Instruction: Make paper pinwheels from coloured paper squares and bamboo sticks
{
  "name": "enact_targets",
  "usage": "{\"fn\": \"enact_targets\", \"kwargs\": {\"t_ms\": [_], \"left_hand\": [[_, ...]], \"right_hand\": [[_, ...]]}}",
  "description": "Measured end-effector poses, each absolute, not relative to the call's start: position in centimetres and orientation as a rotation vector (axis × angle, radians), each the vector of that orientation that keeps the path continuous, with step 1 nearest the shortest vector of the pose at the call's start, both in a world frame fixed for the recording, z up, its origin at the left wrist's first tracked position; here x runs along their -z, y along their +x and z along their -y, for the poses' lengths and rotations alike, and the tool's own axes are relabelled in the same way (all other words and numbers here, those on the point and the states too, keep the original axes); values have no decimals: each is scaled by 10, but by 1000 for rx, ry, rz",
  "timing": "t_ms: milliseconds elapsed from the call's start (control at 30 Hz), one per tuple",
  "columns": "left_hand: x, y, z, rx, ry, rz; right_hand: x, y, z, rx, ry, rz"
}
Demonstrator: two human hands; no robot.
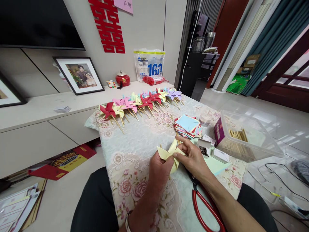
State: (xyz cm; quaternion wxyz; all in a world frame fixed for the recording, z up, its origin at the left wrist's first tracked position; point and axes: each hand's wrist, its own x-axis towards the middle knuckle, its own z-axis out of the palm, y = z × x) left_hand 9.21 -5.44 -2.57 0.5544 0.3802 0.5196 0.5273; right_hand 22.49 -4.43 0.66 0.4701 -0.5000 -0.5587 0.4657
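Both my hands meet over a floral tablecloth and hold a pale yellow paper pinwheel. My left hand grips it from below with closed fingers. My right hand pinches its centre, fingers pressed together. A thin stick seems to pass behind the paper, mostly hidden. Just beyond my hands lies a stack of coloured paper squares. A row of finished pinwheels on sticks lies along the table's far edge.
A clear plastic box with wooden sticks stands at the right, next to a small purple carton and a round clear tub. Red-handled scissors lie under my right forearm. A low cabinet with framed photos is at the left.
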Motion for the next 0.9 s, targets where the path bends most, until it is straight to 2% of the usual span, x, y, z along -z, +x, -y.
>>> {"fn": "enact_targets", "kwargs": {"t_ms": [400, 600, 900], "left_hand": [[21, 88, 53, -1270, 910, -1177], [21, 87, 52, -1285, 897, -1158], [5, 92, 61, -1276, 790, -1069]], "right_hand": [[-15, 224, 47, -1348, -1136, 1274], [-13, 230, 46, -1238, -1281, 1461], [-10, 235, 45, -1170, -1259, 1553]]}}
